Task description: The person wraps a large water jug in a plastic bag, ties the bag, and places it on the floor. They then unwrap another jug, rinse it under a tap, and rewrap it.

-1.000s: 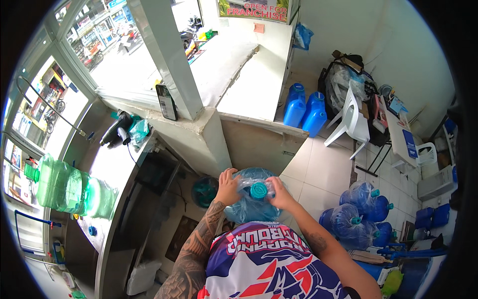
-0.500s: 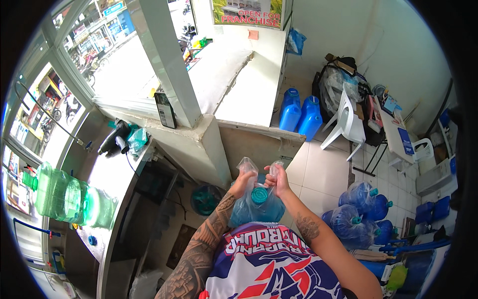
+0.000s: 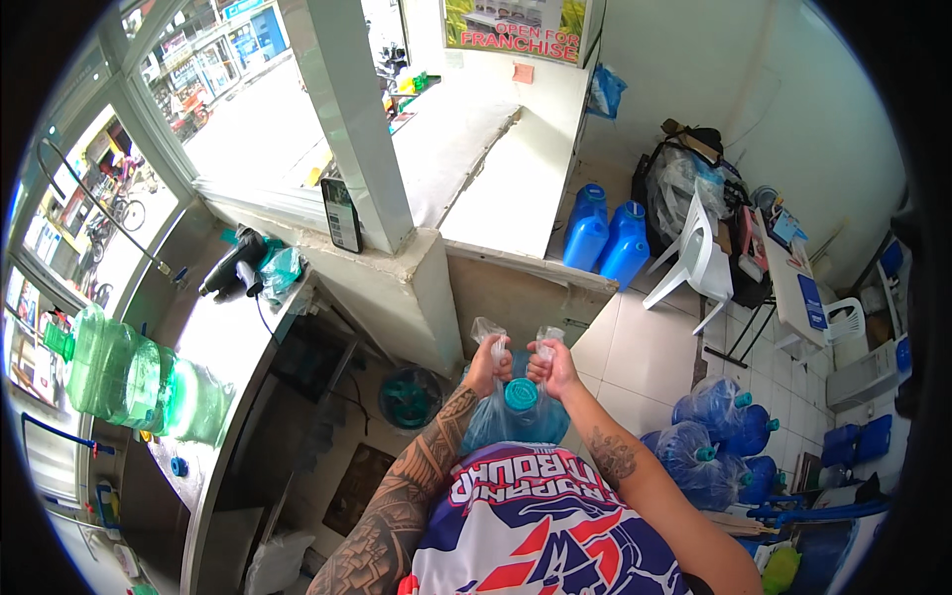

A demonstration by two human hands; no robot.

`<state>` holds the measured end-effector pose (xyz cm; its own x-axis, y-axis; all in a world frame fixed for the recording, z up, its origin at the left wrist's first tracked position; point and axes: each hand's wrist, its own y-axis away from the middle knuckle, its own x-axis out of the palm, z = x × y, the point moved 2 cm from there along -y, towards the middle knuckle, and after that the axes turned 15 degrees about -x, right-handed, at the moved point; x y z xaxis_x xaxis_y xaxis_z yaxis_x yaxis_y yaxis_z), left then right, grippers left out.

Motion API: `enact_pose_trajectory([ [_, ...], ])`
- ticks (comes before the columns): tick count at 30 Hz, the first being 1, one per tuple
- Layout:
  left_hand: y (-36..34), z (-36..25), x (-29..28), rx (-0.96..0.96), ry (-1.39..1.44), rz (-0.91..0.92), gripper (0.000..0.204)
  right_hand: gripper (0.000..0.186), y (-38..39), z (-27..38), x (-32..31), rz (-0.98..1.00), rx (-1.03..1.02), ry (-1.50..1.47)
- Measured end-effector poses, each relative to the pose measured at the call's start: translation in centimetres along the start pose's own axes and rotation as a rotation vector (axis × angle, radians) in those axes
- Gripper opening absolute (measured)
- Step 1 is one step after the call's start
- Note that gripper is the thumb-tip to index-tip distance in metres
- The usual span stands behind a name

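Both hands have come up off the top of the big blue water bottle (image 3: pixel 516 416) since a second ago, when they lay flat on it around the cap. Now they are together just above the bottle, and each one pinches a tuft of the clear plastic bag (image 3: pixel 488 329) that wraps it.

The left hand (image 3: pixel 488 365) is closed in a fist around one twisted end of the bag. The right hand (image 3: pixel 551 369) is closed around the other end, just beside it. The two hands touch each other. The bag ends stick up out of the fists like little ears.

The bottle sits low in front of the person's chest, right under the hands. Its teal cap (image 3: pixel 521 394) shows just below the fingers.

On the left is a long shiny surface (image 3: pixel 233 342). Green water bottles (image 3: pixel 134 372) lie on their sides on it. A dark tool with a cord (image 3: pixel 233 266) rests at its far end. A teal bucket (image 3: pixel 410 397) stands on the floor, near the bottle.

On the right, more bagged blue bottles (image 3: pixel 714 436) lie on the tiled floor. Two blue jugs (image 3: pixel 605 238) stand by the wall, and a white plastic chair (image 3: pixel 694 260) is beside them.
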<state>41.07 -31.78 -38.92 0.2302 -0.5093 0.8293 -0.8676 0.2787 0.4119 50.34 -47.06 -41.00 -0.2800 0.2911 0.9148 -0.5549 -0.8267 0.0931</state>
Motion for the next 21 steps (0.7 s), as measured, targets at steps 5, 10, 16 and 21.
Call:
enact_pose_trajectory([
  [5, 0.7, -0.5, -0.5, 0.193, -0.291, -0.274, 0.04, 0.015, -1.1, -1.3, 0.7, -0.306, -0.103, 0.318],
  [10, 3.2, -1.0, -0.8, 0.557, -1.092, -0.716, 0.051, 0.018, -0.4, -1.1, 1.5, -0.372, -0.166, 0.404],
  [16, 1.7, -0.3, -0.6, 0.352, -0.689, -0.37, 0.033, 0.019, -0.3, -1.4, 1.2, -0.436, -0.185, 0.507],
  [21, 1.1, 0.5, -0.5, 0.272, -0.048, -0.248, 0.035, 0.018, 0.5, -1.2, 0.7, -0.558, -0.223, 0.192],
])
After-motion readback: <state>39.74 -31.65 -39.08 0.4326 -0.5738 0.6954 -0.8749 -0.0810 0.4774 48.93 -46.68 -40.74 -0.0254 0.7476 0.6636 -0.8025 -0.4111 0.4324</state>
